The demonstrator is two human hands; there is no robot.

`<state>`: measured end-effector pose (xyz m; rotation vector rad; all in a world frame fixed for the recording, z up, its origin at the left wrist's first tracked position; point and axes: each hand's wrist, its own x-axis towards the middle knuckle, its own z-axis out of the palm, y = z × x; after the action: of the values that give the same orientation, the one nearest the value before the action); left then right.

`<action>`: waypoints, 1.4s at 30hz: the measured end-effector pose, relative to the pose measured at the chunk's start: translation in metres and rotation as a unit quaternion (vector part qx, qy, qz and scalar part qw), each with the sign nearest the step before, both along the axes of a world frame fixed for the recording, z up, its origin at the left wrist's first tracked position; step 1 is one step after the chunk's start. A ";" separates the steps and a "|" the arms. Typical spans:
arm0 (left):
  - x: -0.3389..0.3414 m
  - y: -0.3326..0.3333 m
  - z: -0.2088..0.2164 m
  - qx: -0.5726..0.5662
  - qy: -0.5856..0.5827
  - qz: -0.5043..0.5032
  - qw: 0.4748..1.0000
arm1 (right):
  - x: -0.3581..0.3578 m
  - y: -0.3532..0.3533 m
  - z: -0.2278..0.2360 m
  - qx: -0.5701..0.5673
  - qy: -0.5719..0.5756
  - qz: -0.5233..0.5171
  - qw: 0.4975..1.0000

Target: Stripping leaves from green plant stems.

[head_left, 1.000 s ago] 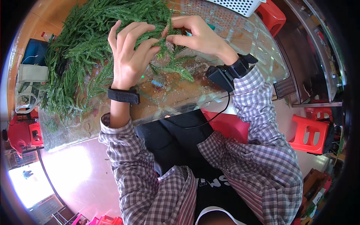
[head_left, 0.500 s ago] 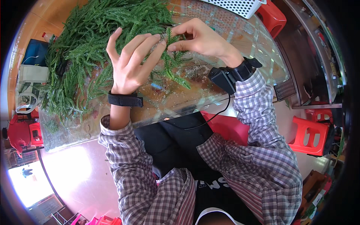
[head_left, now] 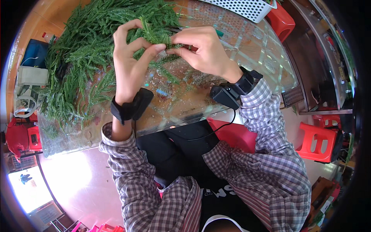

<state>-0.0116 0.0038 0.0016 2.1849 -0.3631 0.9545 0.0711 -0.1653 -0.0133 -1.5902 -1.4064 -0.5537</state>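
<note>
My left hand [head_left: 133,63] pinches a green needled sprig [head_left: 156,38] between thumb and fingertips. Opposite it, my right hand [head_left: 206,50] has its thumb and fingers closed on the same sprig's other side. Both hands hold it above the table, fingertips almost meeting. What lies deeper in my right fingers is partly hidden. A large heap of green needled branches [head_left: 91,58] covers the table's far left, just behind my left hand. Below the sprig, another green spray [head_left: 167,73] hangs or lies close by; I cannot tell whether it is attached.
Small scraps litter the glass-topped table [head_left: 185,104]. A green-ended tool [head_left: 219,33] lies partly hidden behind my right hand. At the far right are a white perforated basket [head_left: 251,11] and a red stool [head_left: 281,23]. Another red stool [head_left: 319,141] stands on the floor at right.
My left hand has turned, and its spread fingers have closed on the sprig. The sprig's tip now points up and left. My right hand has shifted slightly down.
</note>
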 end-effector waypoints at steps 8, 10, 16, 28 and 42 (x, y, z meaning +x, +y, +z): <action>0.004 0.015 -0.001 -0.278 0.295 -0.134 0.904 | -0.006 0.002 0.005 -0.018 -0.336 -0.109 0.935; 0.010 0.014 -0.005 -0.249 0.277 -0.107 0.922 | 0.001 0.004 -0.002 -0.014 -0.305 -0.109 0.946; 0.020 0.004 -0.015 -0.073 0.115 0.035 0.990 | 0.016 0.008 -0.011 -0.014 -0.066 -0.114 0.991; 0.010 -0.001 0.004 0.162 -0.125 0.010 0.979 | 0.004 -0.004 -0.001 -0.045 0.200 -0.085 0.975; 0.014 -0.010 -0.006 0.180 -0.078 0.047 0.979 | 0.011 -0.002 -0.009 -0.010 0.329 0.032 0.944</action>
<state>0.0027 -0.0061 -0.0049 2.4752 -0.5470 1.1937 0.0823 -0.1673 -0.0225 -1.5375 -0.9454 0.0482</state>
